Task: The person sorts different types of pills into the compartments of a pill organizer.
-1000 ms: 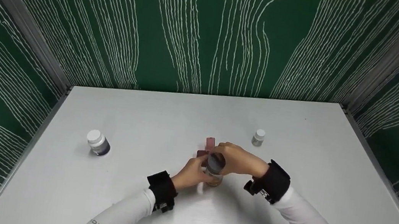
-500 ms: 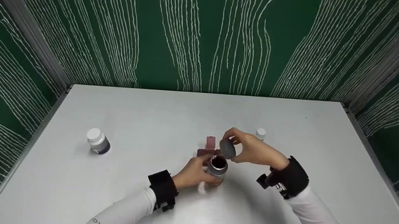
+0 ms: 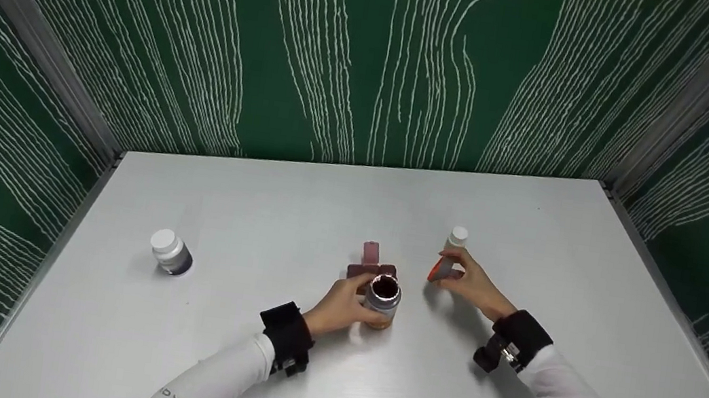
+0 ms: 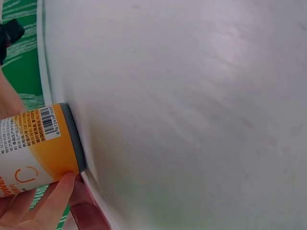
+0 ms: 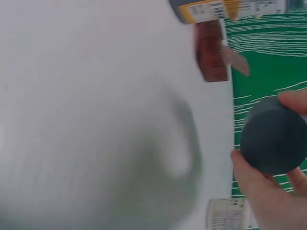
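My left hand [image 3: 339,308] grips an uncapped bottle [image 3: 384,304] that stands upright on the white table, its dark mouth facing up. The left wrist view shows its orange and white label [image 4: 36,148] with a barcode. To the right, my right hand [image 3: 478,288] pinches a grey round lid [image 5: 274,139] between thumb and fingers, tilted on edge, its orange inside turned leftward in the head view. Just behind those fingers is a small white-capped bottle [image 3: 458,236], its lower part hidden. A dark red piece [image 3: 361,270] and a pink piece [image 3: 371,252] lie behind the left hand.
Another white-capped bottle [image 3: 171,252] with a dark purple base stands at the left of the table [image 3: 283,217]. Green walls [image 3: 292,47] with white wavy lines enclose the back and sides.
The lid has come off the bottle, and my right hand has carried it right and lowered it near the small bottle. My left hand stays on the uncapped bottle.
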A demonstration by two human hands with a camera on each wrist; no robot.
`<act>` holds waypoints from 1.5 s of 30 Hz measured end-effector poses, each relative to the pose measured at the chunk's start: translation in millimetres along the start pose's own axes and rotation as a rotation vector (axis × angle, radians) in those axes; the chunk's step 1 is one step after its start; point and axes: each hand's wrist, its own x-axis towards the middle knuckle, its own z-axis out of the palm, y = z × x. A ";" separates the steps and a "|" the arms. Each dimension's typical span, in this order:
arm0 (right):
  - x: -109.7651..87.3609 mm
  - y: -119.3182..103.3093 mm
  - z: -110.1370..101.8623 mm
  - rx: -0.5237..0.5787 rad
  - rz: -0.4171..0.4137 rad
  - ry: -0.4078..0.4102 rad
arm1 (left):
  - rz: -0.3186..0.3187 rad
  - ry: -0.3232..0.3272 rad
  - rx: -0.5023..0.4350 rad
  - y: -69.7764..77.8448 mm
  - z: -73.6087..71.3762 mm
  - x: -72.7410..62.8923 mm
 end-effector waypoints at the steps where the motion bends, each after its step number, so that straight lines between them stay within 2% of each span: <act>1: 0.3 2.7 0.0 -0.014 0.006 0.011 | 0.003 0.001 0.001 0.0 0.0 -0.1; 4: 1.8 8.5 0.7 -0.064 0.029 0.051 | 0.024 0.013 0.017 -1.3 0.9 0.2; 7: 2.7 13.3 0.8 -0.145 0.018 0.053 | 0.031 0.024 0.033 -2.0 1.6 0.3; 11: 2.8 18.8 0.0 -0.289 0.008 0.050 | 0.020 0.027 0.034 -1.9 2.1 0.0; 15: 2.4 22.8 -2.1 -0.423 0.047 0.076 | 0.014 0.028 0.041 -1.6 2.6 0.4; 22: 2.9 27.3 -4.5 -0.509 0.053 0.097 | 0.022 0.023 0.024 -1.1 2.6 0.7; 26: 1.6 23.9 -1.9 -0.502 0.030 0.074 | 0.025 0.026 0.025 0.2 2.3 0.2; 30: -5.4 10.3 8.6 -0.487 -0.089 0.054 | 0.019 0.023 0.036 1.9 0.7 -0.1; 32: -10.9 0.2 16.7 -0.453 -0.166 0.002 | 0.027 0.020 0.027 4.0 -0.8 0.7; 34: -16.2 -9.4 26.1 -0.402 -0.228 -0.082 | 0.048 0.026 0.017 7.6 -2.9 2.3; 36: -21.3 -17.9 36.5 -0.338 -0.265 -0.160 | 0.075 0.037 -0.003 12.2 -4.8 4.6; 38: -25.7 -25.3 47.4 -0.279 -0.296 -0.189 | 0.096 0.047 -0.035 18.1 -6.4 6.4; 40: -30.8 -35.5 58.1 -0.256 -0.335 -0.155 | 0.099 0.066 -0.045 24.7 -7.3 7.3; 45: -38.9 -59.0 75.9 -0.252 -0.370 0.032 | 0.087 0.110 -0.041 35.7 -6.7 7.9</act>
